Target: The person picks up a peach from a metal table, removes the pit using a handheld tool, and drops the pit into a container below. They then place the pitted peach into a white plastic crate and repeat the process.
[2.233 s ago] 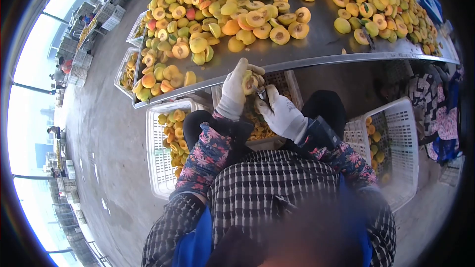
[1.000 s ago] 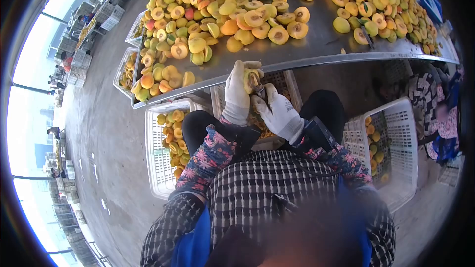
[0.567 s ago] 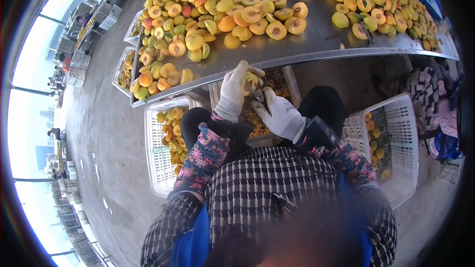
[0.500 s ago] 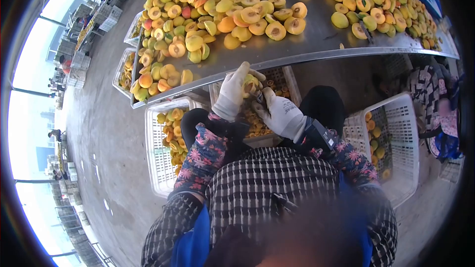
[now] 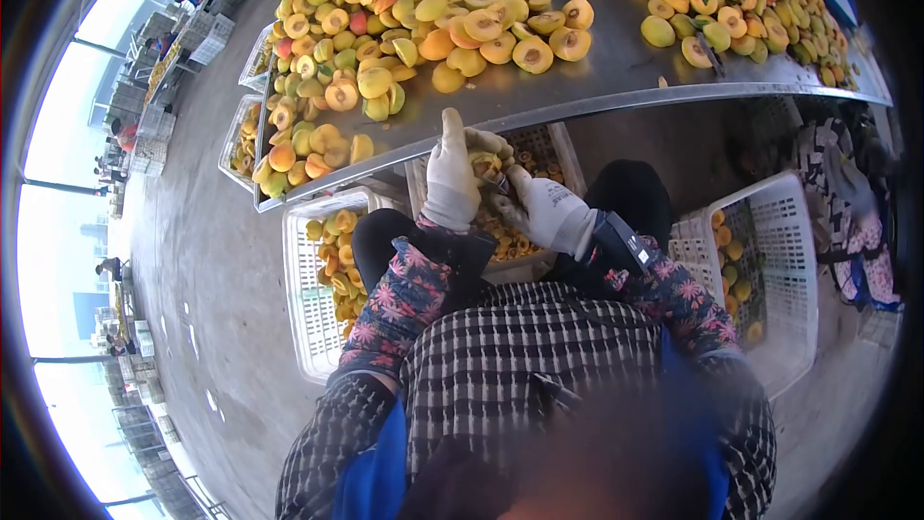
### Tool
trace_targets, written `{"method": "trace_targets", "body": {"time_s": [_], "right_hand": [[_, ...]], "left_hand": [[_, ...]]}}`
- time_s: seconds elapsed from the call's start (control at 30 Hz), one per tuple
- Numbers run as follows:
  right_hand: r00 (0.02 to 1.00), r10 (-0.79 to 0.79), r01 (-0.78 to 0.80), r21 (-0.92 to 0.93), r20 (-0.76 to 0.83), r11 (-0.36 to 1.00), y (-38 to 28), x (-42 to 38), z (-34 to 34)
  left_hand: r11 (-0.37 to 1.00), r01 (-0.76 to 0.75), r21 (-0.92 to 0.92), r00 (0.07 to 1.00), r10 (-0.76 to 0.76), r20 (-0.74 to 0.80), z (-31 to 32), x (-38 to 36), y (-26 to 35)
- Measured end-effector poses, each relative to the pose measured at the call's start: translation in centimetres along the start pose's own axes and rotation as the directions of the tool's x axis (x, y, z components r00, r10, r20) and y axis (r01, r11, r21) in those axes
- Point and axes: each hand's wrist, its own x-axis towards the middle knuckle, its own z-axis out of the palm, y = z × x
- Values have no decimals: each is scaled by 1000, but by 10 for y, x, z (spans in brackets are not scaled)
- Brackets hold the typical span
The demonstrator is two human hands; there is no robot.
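Note:
My left hand (image 5: 452, 175), in a white work glove, is closed around a yellow peach half (image 5: 486, 167) just below the metal table's edge, thumb pointing up. Close against that peach is my right hand (image 5: 552, 214), also gloved, with its fingers pinched on a small metal pitting tool (image 5: 500, 183). Most of the tool is hidden by the fingers and the fruit, so its exact shape cannot be made out. Under both hands stands a crate (image 5: 570, 160) with pieces of peach in it.
Many halved peaches (image 5: 467, 34) lie on the metal table (image 5: 616, 58). A white crate (image 5: 300, 313) with peach halves stands to my left, another crate (image 5: 784, 260) to my right. A person in a checked top (image 5: 826, 169) sits at the far right.
My left hand has turned more upright around the peach half, its fingers now showing behind the fruit. My right hand stays close against it with the tool. The peaches on the table have not been moved.

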Motion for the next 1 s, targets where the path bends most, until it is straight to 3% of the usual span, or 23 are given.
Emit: {"method": "trace_targets", "body": {"time_s": [0.1,0.13,0.23,0.33,0.37,0.43,0.5,0.57,0.73,0.83,1.0], "right_hand": [[986,-72,99,180,-152,979,6,-3,21],[989,-63,104,322,-135,941,4,-3,25],[999,-12,24,298,-43,954,-1,-5,17],[999,22,-28,150,37,988,1,-5,12],[999,-42,49,295,-30,954,6,-3,20],[974,-137,216,546,-182,809,9,2,40],[998,41,-70,778,57,624,-4,-4,29],[962,141,-273,869,235,412,-22,-9,13],[870,220,-474,872,442,122,-26,-9,3],[842,-116,-540,824,527,-171,-5,-8,4],[833,-197,-553,778,517,-297,2,-8,9]], "left_hand": [[998,-3,65,1000,2,16,1,3,0],[999,1,46,1000,-2,17,2,2,0],[989,10,146,996,-23,89,1,1,8],[954,23,298,985,-72,155,-4,5,11],[939,23,344,982,-86,170,-5,9,12],[974,18,224,975,-67,212,-8,12,6],[992,31,120,976,-55,210,-8,12,3],[998,50,33,984,-55,169,-4,11,2],[998,18,-52,994,-13,106,7,6,3],[997,31,-71,995,-24,96,10,5,5],[980,134,-147,990,-125,67,10,4,4]]}}
